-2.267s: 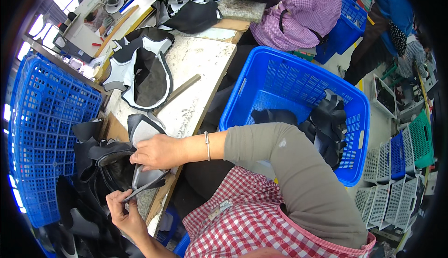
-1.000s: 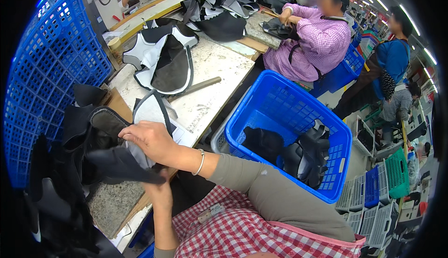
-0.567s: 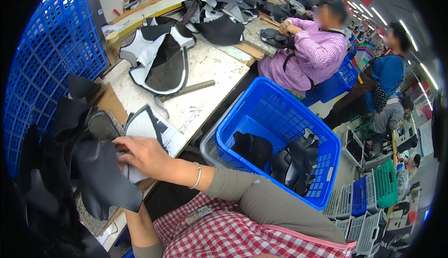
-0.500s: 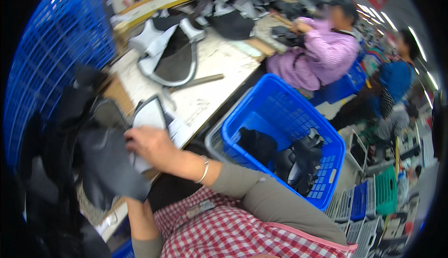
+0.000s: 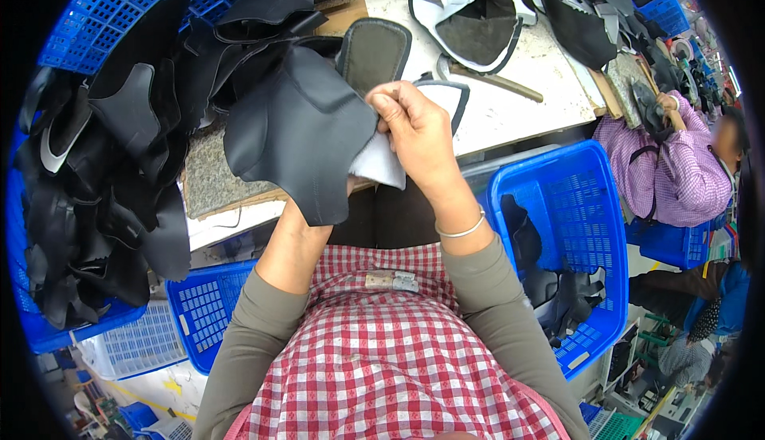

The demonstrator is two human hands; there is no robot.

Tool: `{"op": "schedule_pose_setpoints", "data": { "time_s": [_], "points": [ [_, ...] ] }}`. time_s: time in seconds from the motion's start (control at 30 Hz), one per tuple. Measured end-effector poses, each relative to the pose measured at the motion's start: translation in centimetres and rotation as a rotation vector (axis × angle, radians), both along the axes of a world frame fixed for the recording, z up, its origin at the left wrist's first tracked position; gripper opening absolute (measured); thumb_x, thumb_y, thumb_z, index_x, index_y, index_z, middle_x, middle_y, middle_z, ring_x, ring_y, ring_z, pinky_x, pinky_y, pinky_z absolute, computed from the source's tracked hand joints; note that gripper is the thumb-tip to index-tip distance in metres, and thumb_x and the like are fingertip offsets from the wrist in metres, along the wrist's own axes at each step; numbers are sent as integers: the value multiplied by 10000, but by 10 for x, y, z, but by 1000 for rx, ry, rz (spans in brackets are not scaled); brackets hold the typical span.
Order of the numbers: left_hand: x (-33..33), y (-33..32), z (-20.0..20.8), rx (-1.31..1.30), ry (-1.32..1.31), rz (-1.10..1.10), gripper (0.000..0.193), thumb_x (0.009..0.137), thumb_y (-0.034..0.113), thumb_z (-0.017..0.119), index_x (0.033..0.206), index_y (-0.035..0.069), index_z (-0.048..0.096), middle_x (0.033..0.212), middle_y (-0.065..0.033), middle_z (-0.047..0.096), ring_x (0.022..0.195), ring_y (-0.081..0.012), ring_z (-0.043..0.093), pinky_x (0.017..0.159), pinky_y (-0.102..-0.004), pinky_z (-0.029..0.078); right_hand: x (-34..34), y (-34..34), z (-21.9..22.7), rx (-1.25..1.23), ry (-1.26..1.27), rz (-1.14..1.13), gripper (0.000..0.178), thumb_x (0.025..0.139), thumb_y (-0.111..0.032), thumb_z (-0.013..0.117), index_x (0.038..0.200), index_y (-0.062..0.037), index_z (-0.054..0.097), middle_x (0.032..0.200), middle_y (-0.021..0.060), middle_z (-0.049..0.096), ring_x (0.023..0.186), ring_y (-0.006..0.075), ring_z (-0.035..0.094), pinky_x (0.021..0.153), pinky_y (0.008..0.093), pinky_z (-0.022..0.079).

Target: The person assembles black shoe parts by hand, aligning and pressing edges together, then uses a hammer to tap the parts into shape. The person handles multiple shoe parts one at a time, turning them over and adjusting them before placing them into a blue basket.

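A: Nearest?
B: Right hand (image 5: 418,133): thumb and fingertips pinch black piece (image 5: 307,129) by right edge. Left hand (image 5: 297,234) beneath; grip hidden, can't tell. Likely braced both sides because it's floppy.
A: Piece where?
B: Above speckled slab (image 5: 213,171).
A: Farther?
B: Wooden-handled tool (image 5: 498,83) beside white-edged piece (image 5: 478,30), perhaps kept within reach.

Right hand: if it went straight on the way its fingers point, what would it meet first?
The right hand would first meet the black piece, whose edge it seems to be pinching; what lies beyond is unclear, as depth is hard to judge.
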State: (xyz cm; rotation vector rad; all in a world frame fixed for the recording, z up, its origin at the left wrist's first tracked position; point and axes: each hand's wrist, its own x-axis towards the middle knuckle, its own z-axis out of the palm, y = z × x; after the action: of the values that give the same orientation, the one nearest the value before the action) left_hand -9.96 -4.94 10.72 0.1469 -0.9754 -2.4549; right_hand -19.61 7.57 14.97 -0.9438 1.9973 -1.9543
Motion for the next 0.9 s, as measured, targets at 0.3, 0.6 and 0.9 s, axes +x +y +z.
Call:
{"op": "schedule_pose_setpoints", "data": {
  "time_s": [0.3, 0.6, 0.9],
  "points": [
    [48, 36, 17, -626, -490, -478, 406, 929, 141, 769, 1269, -7, 605, 1276, -108, 652, 1164, -238, 652, 1010, -401, 543, -10, 3, 3, 37, -17, -82, 105, 1001, -81, 677, 1044, -6, 738, 836, -21, 724, 703, 35, 555, 641, 235, 485],
    [102, -4, 132, -1481, -397, 234, 510, 822, -65, 753, 1303, 82, 675, 1418, -133, 570, 1204, -287, 653, 809, -358, 648, 13, -1, -6, 82, 553, -31, 91, 948, -152, 708, 941, -70, 670, 853, 91, 731, 751, 311, 719, 640, 376, 561],
    [86, -54, 102, -1124, -297, 43, 175, 839, -14, 792, 969, 25, 681, 976, -5, 589, 910, -89, 599, 749, -242, 504, 11, 28, -6, 194, 735, 158, 253, 844, -157, 796, 1050, -95, 663, 902, 65, 723, 830, 277, 726, 700, 387, 570]
  ]
}}
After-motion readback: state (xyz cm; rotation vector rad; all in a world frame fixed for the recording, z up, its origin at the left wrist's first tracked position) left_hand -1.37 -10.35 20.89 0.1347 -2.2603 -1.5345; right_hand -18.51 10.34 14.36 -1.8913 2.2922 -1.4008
